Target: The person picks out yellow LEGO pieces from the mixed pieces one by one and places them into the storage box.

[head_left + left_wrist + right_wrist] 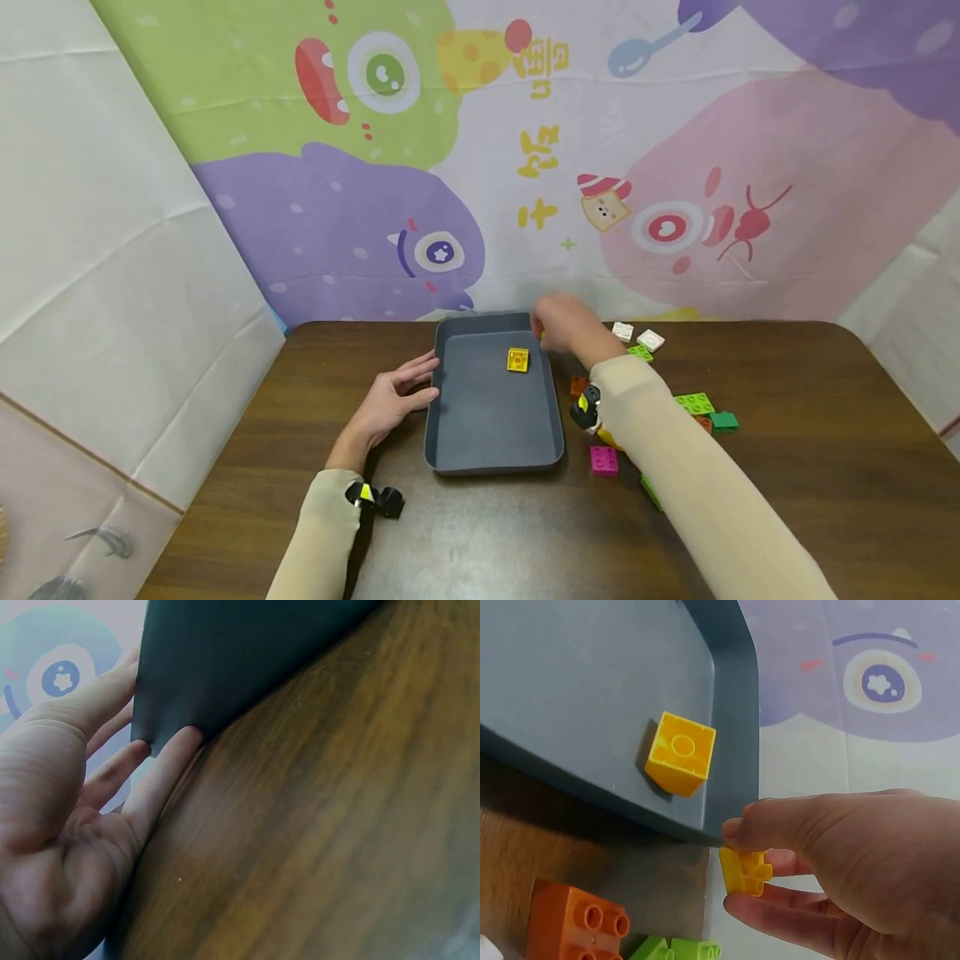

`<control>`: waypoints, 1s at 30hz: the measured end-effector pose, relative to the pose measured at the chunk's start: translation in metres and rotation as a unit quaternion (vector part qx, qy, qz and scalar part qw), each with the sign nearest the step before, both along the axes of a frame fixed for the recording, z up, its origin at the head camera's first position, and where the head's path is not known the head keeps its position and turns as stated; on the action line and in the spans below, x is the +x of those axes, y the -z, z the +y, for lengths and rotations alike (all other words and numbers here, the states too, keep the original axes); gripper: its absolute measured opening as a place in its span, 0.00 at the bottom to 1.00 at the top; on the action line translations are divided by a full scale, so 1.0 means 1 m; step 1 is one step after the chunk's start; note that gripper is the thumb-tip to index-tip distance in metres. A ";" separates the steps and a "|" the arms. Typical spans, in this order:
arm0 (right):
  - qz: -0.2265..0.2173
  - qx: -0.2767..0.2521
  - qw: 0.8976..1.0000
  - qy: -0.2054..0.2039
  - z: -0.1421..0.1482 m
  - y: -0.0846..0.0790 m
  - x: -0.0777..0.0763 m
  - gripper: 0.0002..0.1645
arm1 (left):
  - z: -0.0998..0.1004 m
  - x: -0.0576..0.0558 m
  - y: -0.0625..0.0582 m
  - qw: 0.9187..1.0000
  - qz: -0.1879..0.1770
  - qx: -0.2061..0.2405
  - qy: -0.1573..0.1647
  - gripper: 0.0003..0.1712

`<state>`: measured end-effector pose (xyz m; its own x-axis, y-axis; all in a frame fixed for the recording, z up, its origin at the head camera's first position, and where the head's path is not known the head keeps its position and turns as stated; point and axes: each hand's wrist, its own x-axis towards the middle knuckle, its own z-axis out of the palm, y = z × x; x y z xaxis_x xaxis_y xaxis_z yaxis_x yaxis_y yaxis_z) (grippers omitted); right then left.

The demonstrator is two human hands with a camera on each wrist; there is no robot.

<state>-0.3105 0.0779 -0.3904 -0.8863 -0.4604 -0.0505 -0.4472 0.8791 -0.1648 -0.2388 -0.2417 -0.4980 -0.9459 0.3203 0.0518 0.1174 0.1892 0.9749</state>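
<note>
My right hand (566,323) pinches a yellow toy brick (742,871) between thumb and fingers, its studs facing the palm. It is held over the far right corner of a dark grey tray (487,433). Inside the tray, toward its far right, another yellow brick (517,360) lies with its hollow underside up, as the right wrist view shows. My left hand (386,407) rests against the tray's left side with fingers extended. Its fingertips (187,739) touch the outer wall in the left wrist view.
Right of the tray, loose bricks lie on the wooden table (810,467): a magenta brick (603,461), an orange brick (574,922), a lime brick (694,404), a dark green brick (724,422) and white bricks (651,340). A cartoon cloth (525,250) hangs behind the table.
</note>
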 end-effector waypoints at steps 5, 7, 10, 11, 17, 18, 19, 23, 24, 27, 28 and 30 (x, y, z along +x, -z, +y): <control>0.011 -0.001 1.000 -0.017 -0.007 0.001 0.004 0.04 | 0.000 0.000 -0.001 1.000 -0.005 0.003 -0.002 0.35; 0.015 -0.005 1.000 -0.021 -0.010 0.001 0.006 0.04 | 0.000 0.000 -0.001 1.000 -0.003 -0.001 -0.001 0.35; 0.016 -0.006 1.000 -0.026 -0.014 0.003 0.008 0.04 | 0.000 0.000 -0.001 1.000 0.000 -0.005 0.001 0.35; 0.017 -0.006 0.999 -0.029 -0.015 0.003 0.009 0.04 | 0.000 0.000 0.000 1.000 -0.001 -0.006 0.001 0.35; 0.009 -0.012 0.999 -0.036 -0.019 0.004 0.015 0.04 | 0.000 0.000 0.001 1.000 -0.001 -0.010 -0.001 0.36; 0.004 -0.014 0.999 -0.034 -0.020 0.003 0.016 0.05 | 0.000 0.000 0.000 1.000 0.000 -0.010 -0.001 0.36; 0.000 -0.016 0.999 -0.032 -0.022 0.003 0.018 0.06 | 0.000 0.000 0.000 1.000 0.001 -0.011 -0.001 0.36; -0.001 -0.008 0.999 -0.033 -0.027 0.002 0.022 0.06 | 0.000 0.001 0.000 1.000 0.002 -0.012 -0.002 0.36; 0.000 -0.004 0.999 -0.034 -0.028 0.003 0.023 0.06 | 0.000 0.001 0.000 1.000 0.002 -0.012 -0.001 0.36; 0.002 0.006 0.999 -0.040 -0.032 0.003 0.026 0.05 | 0.000 0.001 0.000 1.000 0.004 -0.011 -0.001 0.35; 0.004 0.009 0.999 -0.042 -0.033 0.002 0.027 0.05 | 0.000 0.001 0.000 1.000 0.003 -0.011 -0.001 0.35; 0.004 0.008 0.999 -0.044 -0.035 0.003 0.028 0.05 | 0.000 0.001 0.000 1.000 0.003 -0.010 -0.003 0.35</control>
